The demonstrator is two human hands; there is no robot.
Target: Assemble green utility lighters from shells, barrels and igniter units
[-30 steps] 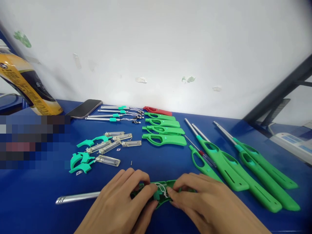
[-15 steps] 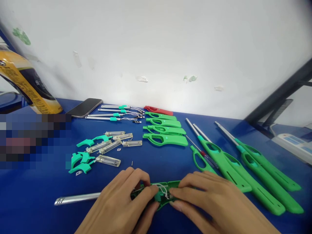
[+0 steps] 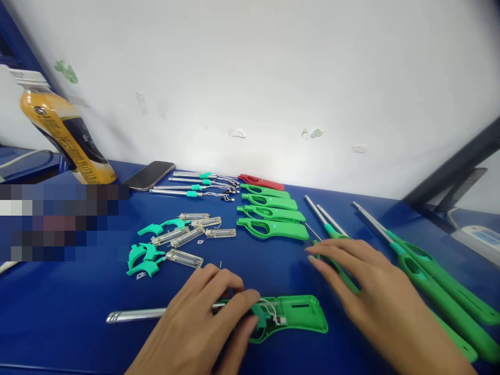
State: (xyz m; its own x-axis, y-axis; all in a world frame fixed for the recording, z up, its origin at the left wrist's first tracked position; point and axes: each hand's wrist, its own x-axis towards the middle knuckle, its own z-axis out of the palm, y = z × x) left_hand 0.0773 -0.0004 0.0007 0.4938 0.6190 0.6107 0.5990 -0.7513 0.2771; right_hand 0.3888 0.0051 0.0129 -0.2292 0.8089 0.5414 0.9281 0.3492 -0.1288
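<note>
My left hand is closed around an opened green lighter shell, near the front of the table. From it a metal tube sticks out to the left. A teal trigger sits under my left fingertips, and white wires curve inside the shell. My right hand hovers over a loose green shell half, fingers stretched out and holding nothing visible. It partly covers that half, and only the thin shaft of a screwdriver shows beyond the fingertips.
Green shell halves and a red one lie in a column. Clear fuel tanks, teal triggers and metal tubes with wires lie left. Assembled lighters lie right. A phone and bottle stand behind.
My right hand has left the opened shell and moved right and away from me, to the loose shell half. My left hand stays on the shell. The view has shifted slightly.
</note>
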